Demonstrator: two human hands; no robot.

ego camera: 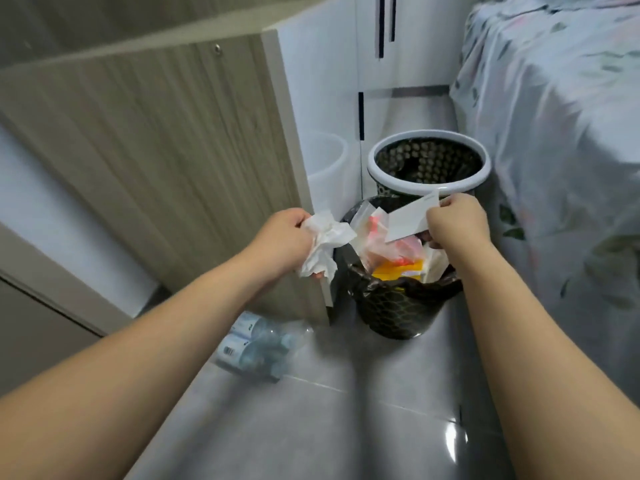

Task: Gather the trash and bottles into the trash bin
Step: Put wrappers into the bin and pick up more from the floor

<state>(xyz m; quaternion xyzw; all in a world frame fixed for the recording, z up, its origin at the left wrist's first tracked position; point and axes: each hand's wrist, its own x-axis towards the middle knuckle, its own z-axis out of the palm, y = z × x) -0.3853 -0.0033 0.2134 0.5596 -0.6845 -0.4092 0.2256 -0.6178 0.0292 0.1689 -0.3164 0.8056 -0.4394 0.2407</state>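
My left hand [289, 237] grips a crumpled white tissue [325, 244] just left of the near trash bin [394, 311]. This bin is dark, lined with a black bag, and filled with plastic wrappers and a yellow pack [398, 271]. My right hand [457, 223] pinches a flat white card [412, 216] above the bin's mouth. Two clear plastic bottles [256, 348] with white labels lie on the floor to the left of the bin, beside the wooden panel.
A second bin [429, 188] with a white rim stands behind the first, with only its dark liner showing inside. A wooden cabinet side [173, 168] rises on the left, a bed with floral sheet [561, 133] on the right. Grey tile floor [346, 410] runs between them.
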